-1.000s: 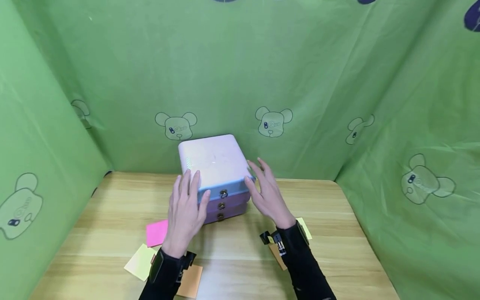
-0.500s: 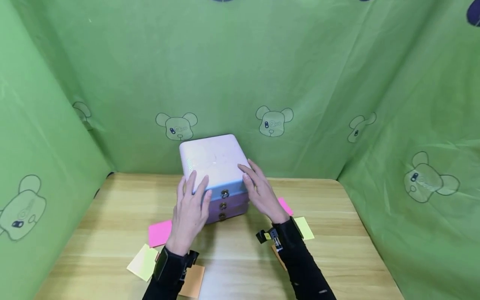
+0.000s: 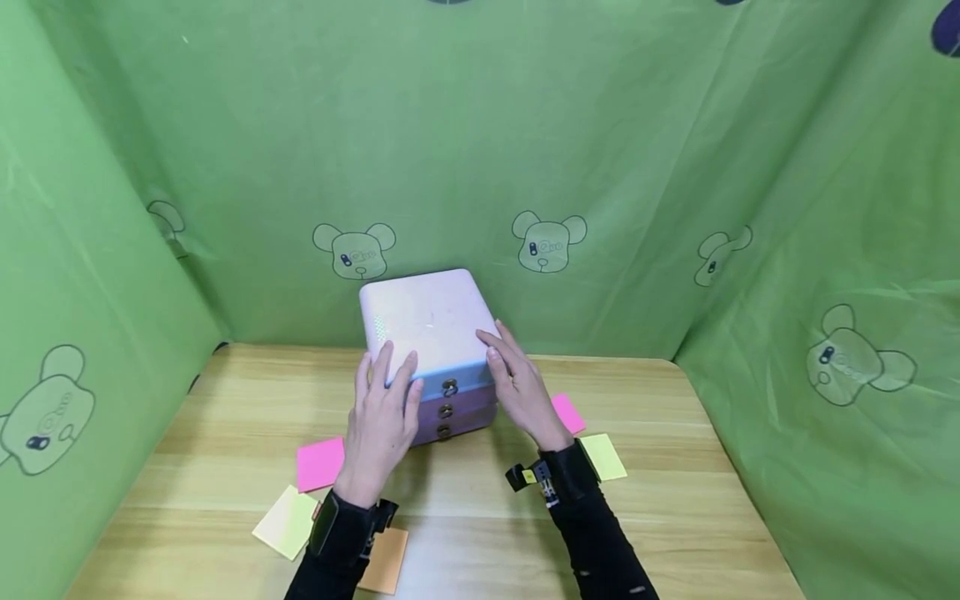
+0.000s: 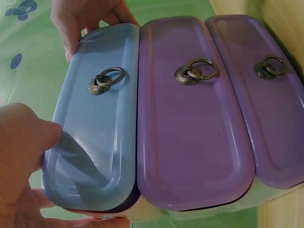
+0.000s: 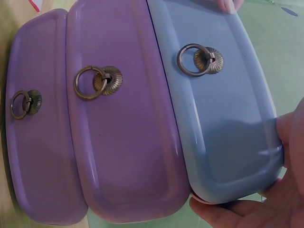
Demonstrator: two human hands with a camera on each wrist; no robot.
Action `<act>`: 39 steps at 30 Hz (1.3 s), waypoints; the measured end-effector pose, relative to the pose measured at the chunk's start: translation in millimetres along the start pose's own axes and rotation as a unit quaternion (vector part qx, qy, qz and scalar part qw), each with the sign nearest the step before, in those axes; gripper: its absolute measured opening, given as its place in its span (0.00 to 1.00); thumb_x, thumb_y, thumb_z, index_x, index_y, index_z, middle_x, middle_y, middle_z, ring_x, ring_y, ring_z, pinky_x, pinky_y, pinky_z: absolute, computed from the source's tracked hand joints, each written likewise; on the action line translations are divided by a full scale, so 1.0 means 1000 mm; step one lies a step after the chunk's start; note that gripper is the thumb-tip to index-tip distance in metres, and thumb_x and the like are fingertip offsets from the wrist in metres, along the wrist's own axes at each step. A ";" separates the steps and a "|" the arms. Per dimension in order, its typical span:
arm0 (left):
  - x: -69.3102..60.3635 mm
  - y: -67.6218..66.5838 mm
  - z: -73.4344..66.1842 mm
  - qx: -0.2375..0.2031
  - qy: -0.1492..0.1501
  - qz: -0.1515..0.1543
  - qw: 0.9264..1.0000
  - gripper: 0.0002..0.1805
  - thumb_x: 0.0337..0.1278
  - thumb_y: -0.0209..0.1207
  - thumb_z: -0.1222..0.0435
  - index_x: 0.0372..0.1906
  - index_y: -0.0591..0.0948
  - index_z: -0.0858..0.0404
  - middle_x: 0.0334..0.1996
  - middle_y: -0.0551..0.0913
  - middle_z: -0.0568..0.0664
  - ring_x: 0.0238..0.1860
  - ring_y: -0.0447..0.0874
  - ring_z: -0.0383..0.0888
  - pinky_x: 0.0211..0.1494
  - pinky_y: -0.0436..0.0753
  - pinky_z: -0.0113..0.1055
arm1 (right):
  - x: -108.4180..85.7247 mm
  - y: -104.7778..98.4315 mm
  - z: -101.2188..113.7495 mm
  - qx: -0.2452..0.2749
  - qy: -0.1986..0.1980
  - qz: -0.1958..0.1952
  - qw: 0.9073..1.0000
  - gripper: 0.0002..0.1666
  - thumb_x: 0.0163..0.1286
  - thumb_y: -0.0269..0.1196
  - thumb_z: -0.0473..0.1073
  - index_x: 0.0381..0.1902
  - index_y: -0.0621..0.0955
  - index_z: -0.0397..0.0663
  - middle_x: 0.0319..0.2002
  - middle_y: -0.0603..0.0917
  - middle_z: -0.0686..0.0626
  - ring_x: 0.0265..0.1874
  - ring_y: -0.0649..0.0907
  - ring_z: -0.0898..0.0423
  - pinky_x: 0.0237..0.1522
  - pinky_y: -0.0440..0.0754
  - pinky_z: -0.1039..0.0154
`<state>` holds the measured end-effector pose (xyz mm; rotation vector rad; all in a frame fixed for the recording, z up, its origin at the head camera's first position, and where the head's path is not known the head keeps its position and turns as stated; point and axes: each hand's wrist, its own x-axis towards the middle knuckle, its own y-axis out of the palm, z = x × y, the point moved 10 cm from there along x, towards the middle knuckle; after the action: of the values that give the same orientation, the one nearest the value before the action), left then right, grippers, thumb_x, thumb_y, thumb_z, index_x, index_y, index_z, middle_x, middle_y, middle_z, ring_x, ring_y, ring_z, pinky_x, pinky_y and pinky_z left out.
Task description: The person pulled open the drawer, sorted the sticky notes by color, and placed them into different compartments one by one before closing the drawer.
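Note:
A small drawer box with a pale pinkish-white top stands against the backdrop, turned slightly. Its blue drawer is uppermost, with two purple drawers below; each front bears a bronze ring pull. My left hand rests on the box's left front corner, fingers spread over the top edge and thumb near the blue front. At the opposite corner my right hand touches the top and right side with extended fingers. Both wrist views show fingers beside the blue drawer's ends; some fingertips are hidden behind it.
Left of the box lie a pink note, a yellow note and an orange note. On the right are another pink note and yellow note. Green cloth encloses the wooden table behind and at both sides.
My right hand has shifted left onto the box's top right edge. The left hand has barely moved. A pink note now shows on the right, while an orange one has become hidden by the right arm.

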<state>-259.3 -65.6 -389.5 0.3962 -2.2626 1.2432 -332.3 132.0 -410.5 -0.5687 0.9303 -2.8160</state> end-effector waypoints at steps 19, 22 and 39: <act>0.009 -0.003 -0.002 -0.032 0.022 0.002 0.999 0.22 0.74 0.54 0.58 0.65 0.77 0.64 0.73 0.66 0.70 0.73 0.62 0.73 0.64 0.76 0.68 | -0.009 -0.007 0.010 0.010 0.016 -0.044 0.999 0.27 0.83 0.41 0.59 0.73 0.71 0.65 0.82 0.55 0.48 0.76 0.67 0.40 0.70 0.71 0.37; 0.012 -0.002 0.001 -0.052 0.019 0.009 0.998 0.22 0.73 0.55 0.57 0.64 0.77 0.64 0.74 0.66 0.69 0.74 0.62 0.72 0.68 0.71 0.69 | -0.012 -0.008 0.013 0.002 0.017 -0.060 0.998 0.26 0.83 0.42 0.58 0.73 0.71 0.63 0.81 0.56 0.46 0.74 0.69 0.38 0.70 0.71 0.38; 0.024 0.011 0.024 -0.130 -0.045 0.051 0.989 0.20 0.76 0.51 0.51 0.55 0.81 0.61 0.75 0.67 0.61 0.77 0.59 0.64 0.74 0.63 0.70 | -0.034 -0.004 0.026 -0.031 0.028 -0.144 0.989 0.24 0.82 0.50 0.54 0.69 0.76 0.57 0.77 0.63 0.38 0.72 0.71 0.37 0.70 0.71 0.41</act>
<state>-291.4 -79.7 -394.1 0.2453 -2.5095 0.9766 -291.1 128.5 -399.5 -0.6853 1.0236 -3.0815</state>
